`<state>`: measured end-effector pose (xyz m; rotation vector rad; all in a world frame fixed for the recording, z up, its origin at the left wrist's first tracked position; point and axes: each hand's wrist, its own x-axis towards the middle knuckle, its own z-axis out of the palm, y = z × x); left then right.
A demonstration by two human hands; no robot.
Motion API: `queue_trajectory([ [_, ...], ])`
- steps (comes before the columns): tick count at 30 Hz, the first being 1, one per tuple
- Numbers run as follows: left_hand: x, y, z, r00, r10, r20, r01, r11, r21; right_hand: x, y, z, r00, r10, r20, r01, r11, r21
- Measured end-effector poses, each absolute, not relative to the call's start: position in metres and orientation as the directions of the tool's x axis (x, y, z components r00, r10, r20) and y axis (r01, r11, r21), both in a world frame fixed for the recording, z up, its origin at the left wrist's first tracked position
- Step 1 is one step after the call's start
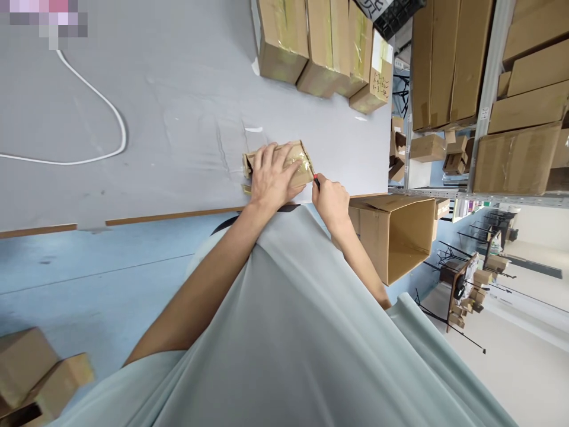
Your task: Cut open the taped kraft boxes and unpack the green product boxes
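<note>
A small cardboard box (pixel 293 155) with shiny tape lies on the grey table near its front edge. My left hand (pixel 272 175) is laid over the box, fingers curved across its top and thumb along the near side, gripping it against the tabletop. At the box's right end, my right hand (pixel 331 198) is closed around a small red and black utility knife (pixel 316 180). Its tip meets the right edge of the box, where the blade itself is too small to make out. The left end of the box looks torn or open.
Several taped cardboard boxes (pixel 326 50) stand at the table's back right. A white cable (pixel 122 127) curves over the table (pixel 178 172) on the left. An open carton (pixel 391 237) sits right of the table, by shelves (pixel 482 118) of cartons. More boxes (pixel 38 373) lie lower left.
</note>
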<state>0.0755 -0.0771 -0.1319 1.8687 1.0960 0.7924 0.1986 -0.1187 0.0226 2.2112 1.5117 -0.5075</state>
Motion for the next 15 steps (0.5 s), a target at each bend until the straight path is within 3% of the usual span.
queue_trajectory([
  [6, 0.074, -0.078, -0.129, 0.429, 0.897, 0.103, 0.408, -0.295, 0.864, 0.203, -0.113, 0.017, 0.357, 0.776, -0.52, 0.929, -0.355, 0.108],
  [10, 0.061, -0.072, -0.127, 0.452, 0.888, 0.086, 0.406, -0.29, 0.867, 0.219, -0.12, 0.013, 0.331, 0.841, -0.429, 0.928, -0.372, -0.013],
  [13, 0.042, -0.072, -0.124, 0.461, 0.884, 0.08, 0.413, -0.293, 0.863, 0.252, -0.116, -0.024, 0.435, 0.851, -0.294, 0.873, -0.478, -0.091],
  [15, 0.025, -0.079, -0.121, 0.424, 0.904, 0.06, 0.455, -0.269, 0.849, 0.277, -0.106, -0.066, 0.524, 0.794, -0.309, 0.816, -0.572, -0.086],
])
